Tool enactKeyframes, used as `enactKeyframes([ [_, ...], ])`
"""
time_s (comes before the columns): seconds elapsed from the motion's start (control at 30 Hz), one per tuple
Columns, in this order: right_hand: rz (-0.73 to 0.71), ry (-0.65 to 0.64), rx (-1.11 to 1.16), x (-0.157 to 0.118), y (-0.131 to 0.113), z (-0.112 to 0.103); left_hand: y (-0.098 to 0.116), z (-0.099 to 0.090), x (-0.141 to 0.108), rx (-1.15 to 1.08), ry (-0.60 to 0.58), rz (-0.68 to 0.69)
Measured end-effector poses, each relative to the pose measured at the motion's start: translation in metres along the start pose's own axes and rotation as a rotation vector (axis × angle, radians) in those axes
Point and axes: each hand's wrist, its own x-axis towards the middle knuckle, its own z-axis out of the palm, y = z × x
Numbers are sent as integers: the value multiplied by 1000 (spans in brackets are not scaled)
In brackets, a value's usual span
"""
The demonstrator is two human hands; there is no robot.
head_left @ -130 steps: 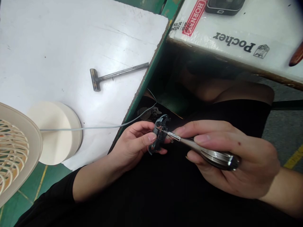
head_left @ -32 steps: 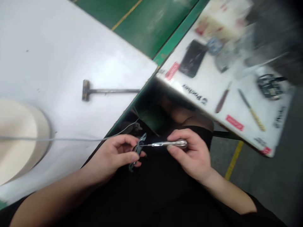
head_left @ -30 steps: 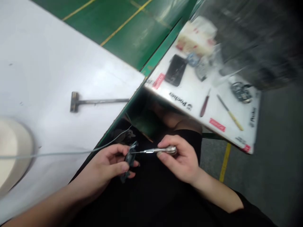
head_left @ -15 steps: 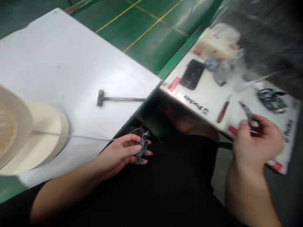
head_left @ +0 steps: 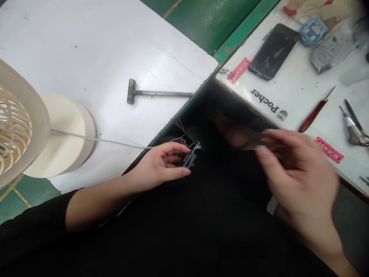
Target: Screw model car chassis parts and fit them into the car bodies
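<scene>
Two hands in view, each in a different state. My left hand (head_left: 157, 164) is clenched around a small dark metal part (head_left: 190, 156), with the fingers curled over it and the upper end showing past the fingertips. My right hand (head_left: 296, 181) is open and blurred by motion, fingers spread, released, with nothing visible in it.

Location: the part sits just beyond the near edge of the white desk (head_left: 86, 46), close to its green trim and above my black clothing (head_left: 201, 219).

Method note: a piece this small is best pinched close to the fingertips with the wrist steady, leaving its exposed end clear of the fingers.

Appearance: narrow, dark and angular, with a bright glint at the upper end. Finer detail is too small to tell.

Nearby: a small steel hammer (head_left: 150, 93) lies on the white desk. A grey cable (head_left: 100, 140) runs from the white fan (head_left: 25, 123) toward my left hand. A second desk (head_left: 291, 105) at upper right carries a black phone (head_left: 273, 52), a red-handled knife (head_left: 313, 115) and a silver-tipped tool (head_left: 354, 134) at its right edge.
</scene>
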Motion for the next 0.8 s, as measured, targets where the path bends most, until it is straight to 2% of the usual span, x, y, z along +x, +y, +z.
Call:
enactKeyframes([
  [0.03, -17, -58, -77, -4, -13, 13, 0, 0, 0, 24, 0, 15],
  [0.1, -42, -262, -33, -6, -30, 36, 1, 2, -1, 70, 2, 49],
  [0.17, -52, -418, 67, -2, -36, 55, 3, 4, -2, 115, 2, 79],
  [0.27, -40, -526, 218, 2, -35, 73, 5, 6, -5, 137, -5, 106],
  [0.37, -37, -518, 325, -1, -35, 79, 5, 7, -7, 138, 16, 141],
  [0.53, -37, -448, 291, -8, -37, 80, 4, 8, -8, 161, 0, 169],
  [0.8, -29, -360, 317, -11, -38, 81, 7, 7, -7, 81, -10, 120],
])
